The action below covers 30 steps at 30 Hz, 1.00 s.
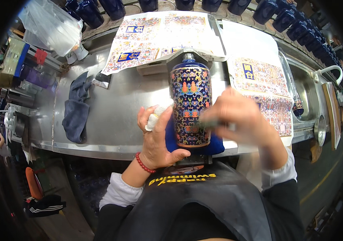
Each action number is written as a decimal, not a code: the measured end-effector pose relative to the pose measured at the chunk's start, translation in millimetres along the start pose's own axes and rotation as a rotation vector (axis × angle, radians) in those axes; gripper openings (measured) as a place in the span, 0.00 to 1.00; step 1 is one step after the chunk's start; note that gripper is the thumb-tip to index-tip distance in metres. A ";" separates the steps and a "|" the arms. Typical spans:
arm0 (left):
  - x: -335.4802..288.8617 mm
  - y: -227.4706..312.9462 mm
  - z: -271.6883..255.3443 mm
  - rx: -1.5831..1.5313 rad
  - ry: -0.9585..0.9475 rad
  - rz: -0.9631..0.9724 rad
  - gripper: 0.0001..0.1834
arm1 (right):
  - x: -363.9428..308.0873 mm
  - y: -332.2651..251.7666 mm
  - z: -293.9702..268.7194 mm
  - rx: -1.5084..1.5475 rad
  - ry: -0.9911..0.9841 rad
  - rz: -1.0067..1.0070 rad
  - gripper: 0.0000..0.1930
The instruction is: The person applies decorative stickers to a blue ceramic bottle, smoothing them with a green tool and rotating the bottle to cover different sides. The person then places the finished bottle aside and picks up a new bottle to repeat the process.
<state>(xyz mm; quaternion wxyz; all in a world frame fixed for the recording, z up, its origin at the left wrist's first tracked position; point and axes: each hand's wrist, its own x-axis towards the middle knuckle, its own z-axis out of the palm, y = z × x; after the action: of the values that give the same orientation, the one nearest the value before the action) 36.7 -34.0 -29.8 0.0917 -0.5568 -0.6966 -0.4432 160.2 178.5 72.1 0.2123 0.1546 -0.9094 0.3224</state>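
A dark blue bottle [191, 106] with colourful, gold-edged floral patterning lies before me, its neck pointing away and its base toward me. It rests on a blue cushion [218, 147] at the bench edge. My left hand [155, 138] is at the bottle's lower left, thumb stretched along the base and fingers apart; white cloth-like wrapping [160, 114] covers part of its fingers. Over the bottle's lower right side, my right hand [235, 114] is smeared by motion. Its fingers are closed around a small dark greenish thing [210, 123], too blurred to name.
Printed patterned sheets [139, 44] lie beyond the bottle, with more sheets [260, 74] at right. A dark cloth [76, 108] lies on the metal bench [111, 116]. Several blue bottles [296, 30] line the back. A sink [304, 80] with a white tap is at right.
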 end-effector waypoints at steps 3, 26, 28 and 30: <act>-11.0 3.7 6.1 0.071 -0.075 -0.087 0.56 | 12.9 4.8 3.9 -0.512 0.242 0.055 0.15; -5.6 9.8 1.4 0.224 -0.104 -0.027 0.60 | -34.7 -17.4 19.7 0.285 -0.077 0.017 0.17; -6.7 8.8 1.4 0.223 -0.120 -0.029 0.61 | -35.9 -15.5 19.9 0.016 0.229 0.217 0.18; -7.7 7.4 0.4 0.235 -0.126 -0.021 0.61 | -38.4 -16.4 21.6 -0.220 0.199 -0.002 0.18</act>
<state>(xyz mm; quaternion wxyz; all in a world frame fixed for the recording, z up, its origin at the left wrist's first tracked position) 46.0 -39.1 -31.0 0.1076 -0.5617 -0.7538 -0.3235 194.0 157.7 46.8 0.3173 0.0988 -0.9136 0.2342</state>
